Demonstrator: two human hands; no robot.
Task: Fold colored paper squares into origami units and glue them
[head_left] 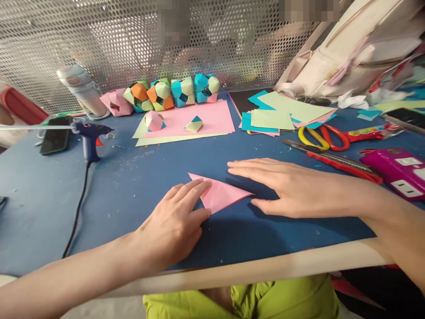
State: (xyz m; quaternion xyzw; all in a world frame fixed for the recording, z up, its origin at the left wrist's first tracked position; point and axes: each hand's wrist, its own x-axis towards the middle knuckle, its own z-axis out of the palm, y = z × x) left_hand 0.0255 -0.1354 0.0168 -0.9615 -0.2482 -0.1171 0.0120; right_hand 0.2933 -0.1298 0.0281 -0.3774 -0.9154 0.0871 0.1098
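Note:
A pink sheet of paper folded into a triangle (223, 194) lies on the blue tabletop (133, 195) in front of me. My left hand (181, 215) rests on its left side, fingertips pressing the paper down against the table. Just past the triangle's right tip, my right hand (282, 188) hovers with fingers stretched out and thumb apart, holding nothing. Beyond the hands, a small folded paper piece (195, 124) in cream and blue and a pink-and-blue one (154, 121) sit on pink and pale green sheets (215, 116).
Several folded paper balls (162, 94) line the mesh screen (126, 35). At left are a glue gun (89, 137), phone (55, 136) and bottle (83, 91). Cut paper (272, 119), scissors (335, 138), a utility knife (345, 164) and a purple power strip (398, 170) lie at right.

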